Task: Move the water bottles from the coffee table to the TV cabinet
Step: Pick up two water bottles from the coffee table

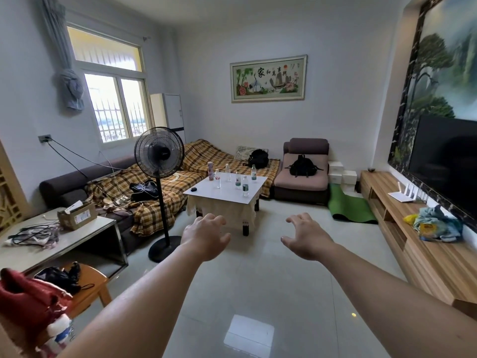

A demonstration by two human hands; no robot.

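Clear plastic water bottles [245, 186], approx five, are standing upright on the white glossy sq. top of the coffee table [206, 193], frame centre; lace cloth hanging under the top. Wood-grain TV cabinet [428, 257] is running along the right edge. Left hand [205, 235] and right hand [305, 237] are reaching fwd, palms down, fingers spread and curled, gripping nothing, lower centre.

A home living room. A blanket-covered sofa [165, 182] and coffee table [227, 195] lie beyond the outstretched hands, a television [446, 161] above a wooden cabinet [423, 257] to their right.
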